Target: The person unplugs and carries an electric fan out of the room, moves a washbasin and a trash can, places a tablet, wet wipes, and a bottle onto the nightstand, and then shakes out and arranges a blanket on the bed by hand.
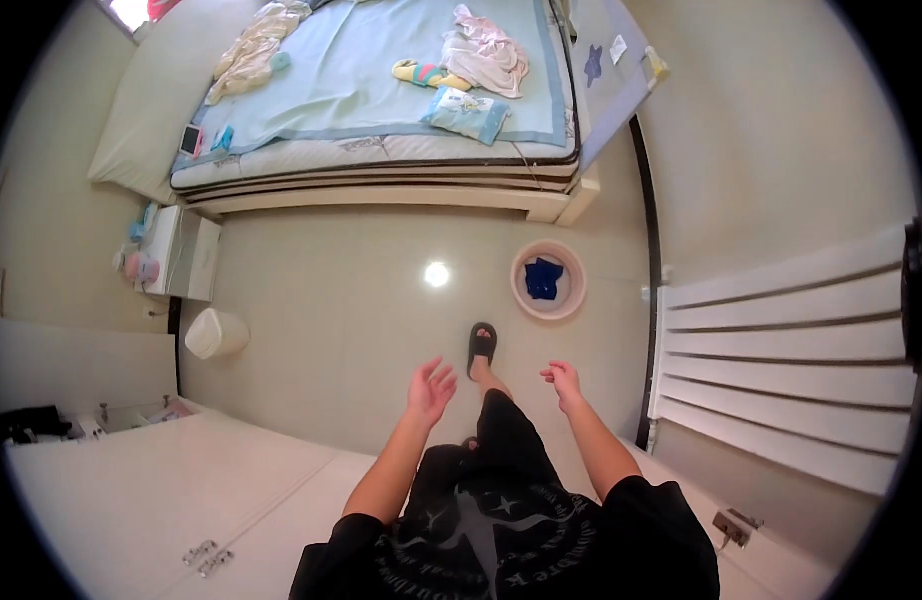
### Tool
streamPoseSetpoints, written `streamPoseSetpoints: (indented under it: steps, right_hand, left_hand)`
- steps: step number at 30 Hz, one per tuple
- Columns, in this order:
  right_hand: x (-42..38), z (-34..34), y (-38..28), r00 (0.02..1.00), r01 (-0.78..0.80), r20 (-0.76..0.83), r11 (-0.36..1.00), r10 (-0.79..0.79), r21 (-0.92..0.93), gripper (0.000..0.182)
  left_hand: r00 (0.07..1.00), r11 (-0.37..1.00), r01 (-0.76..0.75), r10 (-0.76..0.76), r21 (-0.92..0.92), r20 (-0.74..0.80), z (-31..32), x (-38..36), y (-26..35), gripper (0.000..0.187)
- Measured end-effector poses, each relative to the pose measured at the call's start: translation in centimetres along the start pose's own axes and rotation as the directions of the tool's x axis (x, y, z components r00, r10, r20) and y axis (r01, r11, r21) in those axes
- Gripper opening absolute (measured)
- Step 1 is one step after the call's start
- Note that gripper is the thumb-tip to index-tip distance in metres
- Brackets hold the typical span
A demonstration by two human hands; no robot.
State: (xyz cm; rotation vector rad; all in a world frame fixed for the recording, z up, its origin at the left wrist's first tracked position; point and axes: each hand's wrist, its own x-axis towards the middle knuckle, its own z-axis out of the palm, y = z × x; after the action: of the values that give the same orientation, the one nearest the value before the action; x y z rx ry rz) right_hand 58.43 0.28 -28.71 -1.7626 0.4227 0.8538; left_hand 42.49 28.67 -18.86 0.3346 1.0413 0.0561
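My left hand (432, 389) is held out in front of me with its fingers apart and nothing in it. My right hand (561, 385) hangs in the air to the right, fingers partly curled and apart, also holding nothing. Nearest to my right hand, on the floor ahead, stands a pale pink basin (521, 297). Inside the basin lies a dark blue cloth (543, 279), perhaps a garment. Neither hand touches the basin. Between my hands, a foot in a black slipper (483, 344) is stepping on the tiled floor.
Ahead is a bed (331, 100) bearing a pink cloth (486, 55), a wipes packet (467, 115) and a phone (191, 141). A white bin (217, 333) and a bedside cabinet (186, 252) stand left. White slats (781, 350) line the right wall. Cabinet doors (181, 480) stretch along the lower left.
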Motion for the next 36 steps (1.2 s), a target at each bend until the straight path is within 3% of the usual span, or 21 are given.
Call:
streamPoseSetpoints:
  steps: [5, 8, 11, 13, 15, 17, 20, 21, 23, 26, 29, 32, 36]
  right_hand:
    - [10.7, 1.8, 0.8, 0.985, -0.099, -0.15, 0.988, 0.081, -0.117, 0.036]
    - [17.6, 2.7, 3.2, 0.978, -0.158, -0.163, 0.975, 0.133, -0.157, 0.045]
    - [26.4, 4.3, 10.7, 0.96, 0.009, -0.265, 0.956, -0.091, -0.294, 0.059]
    - [25.0, 7.1, 3.0, 0.929, -0.245, -0.247, 0.959, 0.274, 0.141, 0.073]
    - [31.7, 9.4, 5.5, 0.856, -0.245, -0.344, 0.889, 0.386, 0.387, 0.083]
    - [37.3, 10.4, 10.7, 0.808, -0.196, -0.416, 0.855, 0.418, 0.48, 0.085]
    - [43.2, 11.1, 14.4, 0.774, -0.16, -0.366, 0.718, 0.518, 0.677, 0.081]
    - [44.8, 11.2, 15.3, 0.783, -0.153, -0.318, 0.66, 0.535, 0.735, 0.079]
    - [47.7, 12.2, 17.1, 0.699, -0.14, -0.39, 0.649, 0.6, 0.748, 0.072]
    - [49.4, 13.7, 17.5, 0.753, -0.095, -0.333, 0.594, 0.568, 0.799, 0.06]
    - [52.4, 13.9, 21.9, 0.909, 0.042, -0.199, 0.394, 0.366, 0.918, 0.04]
    - [54.2, 14.0, 24.3, 0.884, 0.095, -0.226, 0.315, 0.409, 0.944, 0.028]
    - [53.8, 15.3, 24.5, 0.868, 0.096, -0.232, 0.311, 0.439, 0.946, 0.019]
  left_hand:
    - [0.995, 0.994, 0.064, -0.056, 0.091, -0.088, 2.7, 7.9, 3.9, 0.043]
    - [0.986, 0.984, 0.092, -0.068, 0.154, -0.15, 3.8, 12.2, 5.3, 0.043]
    - [0.983, 0.964, 0.092, -0.047, 0.25, -0.18, 4.9, 17.9, 6.5, 0.044]
    - [0.98, 0.919, 0.059, 0.021, 0.39, -0.198, 3.6, 22.4, 6.1, 0.044]
    - [0.968, 0.861, 0.076, 0.057, 0.504, -0.243, 1.7, 30.2, 5.3, 0.043]
    - [0.961, 0.85, 0.091, 0.062, 0.519, -0.269, -0.1, 35.9, 5.3, 0.043]
    - [0.943, 0.909, 0.163, -0.029, 0.384, -0.332, -1.8, 43.1, 4.9, 0.042]
    - [0.95, 0.895, 0.178, -0.048, 0.409, -0.31, -2.5, 44.5, 4.6, 0.042]
    - [0.96, 0.863, 0.208, -0.091, 0.461, -0.263, -4.1, 47.5, 3.9, 0.041]
    - [0.936, 0.849, 0.282, -0.142, 0.447, -0.321, -7.4, 50.8, 2.7, 0.039]
    - [0.914, 0.819, 0.345, -0.182, 0.458, -0.364, -10.9, 53.1, 1.5, 0.038]
    - [0.904, 0.799, 0.37, -0.193, 0.473, -0.382, -13.0, 53.9, 1.2, 0.038]
    - [0.901, 0.799, 0.38, -0.206, 0.466, -0.383, -15.1, 54.7, 1.1, 0.038]
